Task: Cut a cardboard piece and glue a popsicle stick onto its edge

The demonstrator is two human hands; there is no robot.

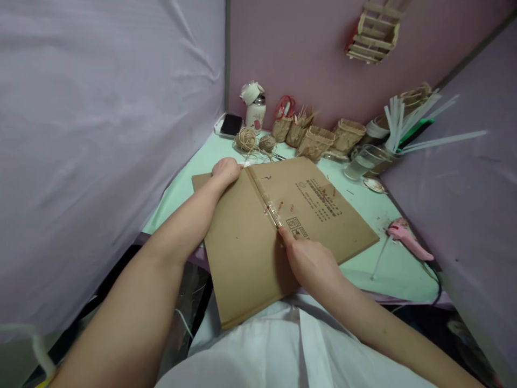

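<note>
A flattened brown cardboard box (242, 253) lies across the near part of the table and overhangs its front edge. Dark printing and small red marks cover its right panel, and shiny clear tape (270, 207) runs along the seam. At the box's far left edge, my left hand (226, 170) is closed, its fingers bent over the edge and partly hidden. My right hand (309, 261) is closed low on the seam, with the index finger or thumb along the tape. A thin shiny strip shows at its fingertip; whether this is a tool or tape glare I cannot make out.
Behind the box stand twine balls (245, 139), a white bottle (256, 114), several wrapped pots (315, 141) and a clear cup (363, 160) near glue sticks (396, 124). A pink glue gun (410, 241) lies at right on the green tabletop (355, 275). Fabric walls enclose the table.
</note>
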